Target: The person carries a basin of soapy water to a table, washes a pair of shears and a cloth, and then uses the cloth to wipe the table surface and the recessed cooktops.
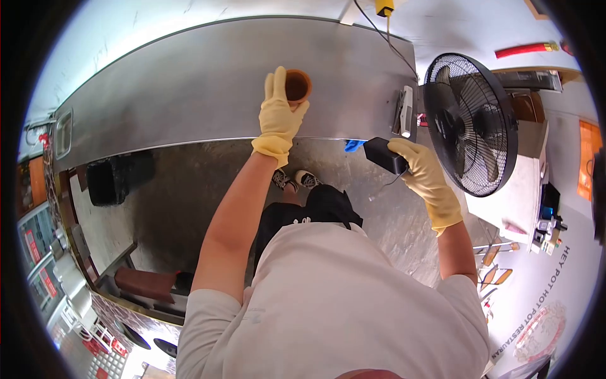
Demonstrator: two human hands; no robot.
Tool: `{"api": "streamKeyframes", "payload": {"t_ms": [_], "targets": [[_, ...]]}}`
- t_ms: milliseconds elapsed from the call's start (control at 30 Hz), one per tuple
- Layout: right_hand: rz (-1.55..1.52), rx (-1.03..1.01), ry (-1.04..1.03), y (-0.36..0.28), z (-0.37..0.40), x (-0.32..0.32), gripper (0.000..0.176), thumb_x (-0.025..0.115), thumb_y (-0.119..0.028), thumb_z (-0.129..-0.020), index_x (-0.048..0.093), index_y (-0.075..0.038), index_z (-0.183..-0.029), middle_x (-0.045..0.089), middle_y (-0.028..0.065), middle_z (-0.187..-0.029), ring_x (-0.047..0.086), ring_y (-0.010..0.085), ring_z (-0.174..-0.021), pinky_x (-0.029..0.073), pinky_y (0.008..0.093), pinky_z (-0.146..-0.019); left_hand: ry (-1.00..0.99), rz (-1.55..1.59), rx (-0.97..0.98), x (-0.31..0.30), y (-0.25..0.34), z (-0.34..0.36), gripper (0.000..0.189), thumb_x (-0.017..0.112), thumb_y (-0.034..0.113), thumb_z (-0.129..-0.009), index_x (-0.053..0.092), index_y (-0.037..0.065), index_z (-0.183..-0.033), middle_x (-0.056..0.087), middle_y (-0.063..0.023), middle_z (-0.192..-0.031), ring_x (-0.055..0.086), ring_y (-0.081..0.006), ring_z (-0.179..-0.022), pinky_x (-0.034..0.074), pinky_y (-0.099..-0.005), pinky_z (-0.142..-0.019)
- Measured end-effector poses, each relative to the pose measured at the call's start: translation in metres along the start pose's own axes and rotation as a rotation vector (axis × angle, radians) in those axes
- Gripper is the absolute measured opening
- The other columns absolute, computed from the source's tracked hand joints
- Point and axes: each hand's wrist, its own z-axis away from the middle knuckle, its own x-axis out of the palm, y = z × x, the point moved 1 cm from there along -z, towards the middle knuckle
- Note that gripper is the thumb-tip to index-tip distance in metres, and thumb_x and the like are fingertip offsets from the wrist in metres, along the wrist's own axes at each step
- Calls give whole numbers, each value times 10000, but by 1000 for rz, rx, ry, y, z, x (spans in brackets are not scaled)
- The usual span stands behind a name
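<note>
My left hand point(279, 120), in a pale yellow rubber glove, grips a small terracotta pot point(298, 86) over the steel table point(189, 82). The pot's round mouth faces up at me and its inside looks dark. My fingers lie along its left side, with the thumb at its lower right. In my right hand point(424, 174), gloved the same way, is a black box-shaped object point(385, 156), held just off the table's front edge. A thin dark cord shows below it. What the box is I cannot make out.
A large black fan point(470, 124) stands close beyond the table's right end. Near that end lie a white and dark item point(403, 110) and a bit of blue material point(353, 146). A recessed basin point(64, 132) is at the left end, with a black bin point(106, 182) below.
</note>
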Motion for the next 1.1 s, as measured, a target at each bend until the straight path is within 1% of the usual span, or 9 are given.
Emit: {"api": "streamKeyframes", "payload": {"t_ms": [100,200,400,633,767,900,967,1000,1100], "targets": [[-12,149,33,7,20,3,545,797,123,-766,686,-58,-1268,763,150,-1227,734,397,-1080,586,411,-933,252,78,178,8,1,7,784,787,75,-888,478,67,-1608,505,-335,-1582,637,-494,-1322,555,-481,-1108],[-109,248,103,19,41,7,567,801,120,-763,688,-63,-1287,761,153,-1233,738,387,-1096,585,397,-956,372,-66,443,9,22,32,712,746,26,-864,550,33,-1548,547,-307,-1555,640,-466,-1326,511,-529,-1143],[-244,314,235,49,94,13,597,798,138,-755,688,-46,-1311,757,168,-1250,742,360,-1151,566,381,-1010,-222,-154,514,138,72,56,591,712,178,-939,589,18,-1495,591,-208,-1561,517,-446,-1470,365,-569,-1262],[-327,370,278,88,128,11,634,796,139,-740,691,-38,-1340,756,177,-1275,737,358,-1178,557,382,-1034,-279,-288,659,235,77,55,676,717,354,-963,550,60,-1548,498,-200,-1651,413,-401,-1562,271,-555,-1309],[-371,354,221,103,128,-2,634,802,134,-738,694,-39,-1338,756,175,-1285,736,350,-1184,557,380,-1034,-358,-462,426,145,78,73,654,736,344,-928,579,52,-1492,531,-199,-1597,452,-425,-1507,307,-556,-1277],[-419,249,221,118,124,-4,636,817,116,-741,695,-53,-1343,754,158,-1283,738,328,-1183,563,378,-1025,-58,-668,151,20,7,167,641,780,223,-838,592,56,-1427,554,-257,-1502,507,-458,-1401,403,-555,-1195],[-437,215,193,115,116,-5,635,826,103,-747,695,-60,-1347,752,149,-1285,738,320,-1179,566,379,-1021,257,-669,-232,-33,-80,250,559,725,185,-890,597,27,-1410,559,-279,-1496,560,-476,-1339,467,-556,-1139],[-401,229,203,110,109,-8,639,840,83,-756,692,-68,-1359,749,137,-1286,734,314,-1179,566,380,-1023,420,-501,-692,-57,-122,295,558,704,282,-966,605,91,-1480,601,-197,-1493,583,-406,-1369,471,-527,-1159],[-369,222,197,98,80,-10,649,869,39,-771,688,-81,-1382,744,120,-1285,725,307,-1183,568,382,-1026,536,-349,-984,-100,-140,395,570,667,328,-982,591,120,-1507,597,-171,-1519,562,-358,-1403,419,-517,-1195]]}}
